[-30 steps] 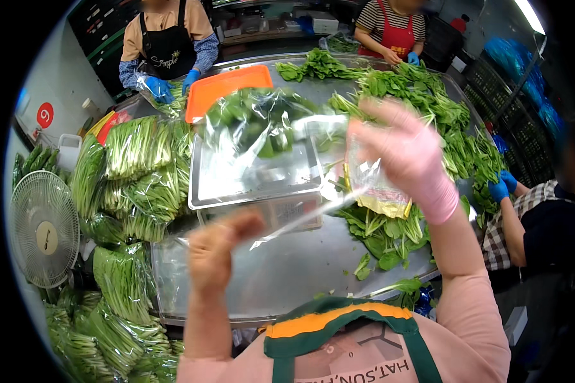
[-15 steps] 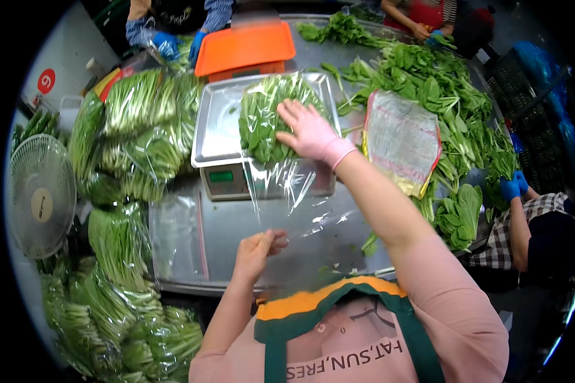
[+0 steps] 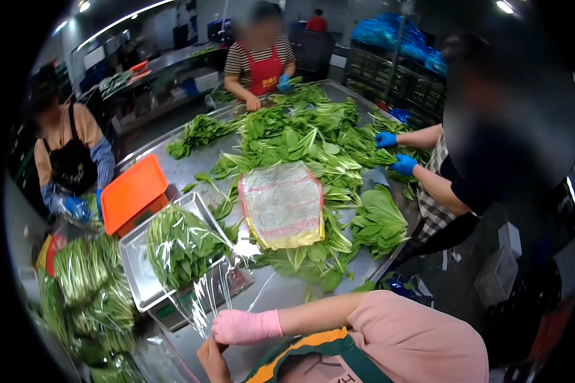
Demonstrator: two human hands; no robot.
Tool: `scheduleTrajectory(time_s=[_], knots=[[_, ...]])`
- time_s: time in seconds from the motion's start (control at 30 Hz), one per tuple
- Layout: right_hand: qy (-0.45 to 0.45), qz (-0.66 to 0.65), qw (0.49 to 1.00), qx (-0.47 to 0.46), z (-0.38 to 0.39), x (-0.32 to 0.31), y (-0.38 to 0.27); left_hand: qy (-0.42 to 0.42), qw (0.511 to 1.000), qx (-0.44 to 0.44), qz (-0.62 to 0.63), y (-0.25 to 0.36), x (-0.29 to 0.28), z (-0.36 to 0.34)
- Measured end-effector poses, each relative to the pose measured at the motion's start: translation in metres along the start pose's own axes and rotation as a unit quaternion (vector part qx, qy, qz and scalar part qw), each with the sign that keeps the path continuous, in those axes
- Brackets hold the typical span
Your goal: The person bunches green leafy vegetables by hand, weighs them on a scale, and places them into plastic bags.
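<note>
A clear plastic bag of leafy greens lies on the metal tray of a weighing scale. The bag's loose mouth stretches toward me. My right hand, in a pink glove, is closed on that loose plastic. Just below it, my bare left hand is also closed at the end of the bag, its fingers partly hidden by the glove. Both hands are side by side near the table's front edge, off the tray.
An orange tray stands beyond the scale. Bagged greens are stacked on the left. Loose leafy greens cover the table's middle and far side, with a woven sack on them. Other people work around the table, one with blue gloves at right.
My right hand has left the greens and come back to the bag's mouth, beside my left hand. The view has swung right and up, showing more of the table and room.
</note>
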State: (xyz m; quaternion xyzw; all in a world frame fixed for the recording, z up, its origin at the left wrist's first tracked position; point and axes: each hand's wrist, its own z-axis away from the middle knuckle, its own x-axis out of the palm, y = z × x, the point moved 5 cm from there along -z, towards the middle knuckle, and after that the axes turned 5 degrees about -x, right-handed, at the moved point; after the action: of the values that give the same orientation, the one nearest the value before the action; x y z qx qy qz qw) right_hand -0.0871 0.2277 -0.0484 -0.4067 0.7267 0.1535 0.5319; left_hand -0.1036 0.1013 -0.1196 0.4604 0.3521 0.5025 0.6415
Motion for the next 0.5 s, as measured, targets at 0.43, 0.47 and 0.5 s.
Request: scheduleTrajectory(time_s=[0.43, 0.47, 0.5], knots=[[-0.491, 0.019, 0.758, 0.429, 0.389, -0.1, -0.027, 0.023, 0.997, -0.034, -0.067, -0.034, -0.123, -0.034], [-0.463, -0.032, 0.77, 0.437, 0.346, -0.109, -0.004, 0.087, 0.969, 0.064, -0.221, -0.021, -0.132, -0.041], [-0.301, 0.03, 0.851, 0.429, 0.3, -0.119, 0.023, 0.108, 0.923, 0.194, -0.314, 0.025, -0.107, -0.036]])
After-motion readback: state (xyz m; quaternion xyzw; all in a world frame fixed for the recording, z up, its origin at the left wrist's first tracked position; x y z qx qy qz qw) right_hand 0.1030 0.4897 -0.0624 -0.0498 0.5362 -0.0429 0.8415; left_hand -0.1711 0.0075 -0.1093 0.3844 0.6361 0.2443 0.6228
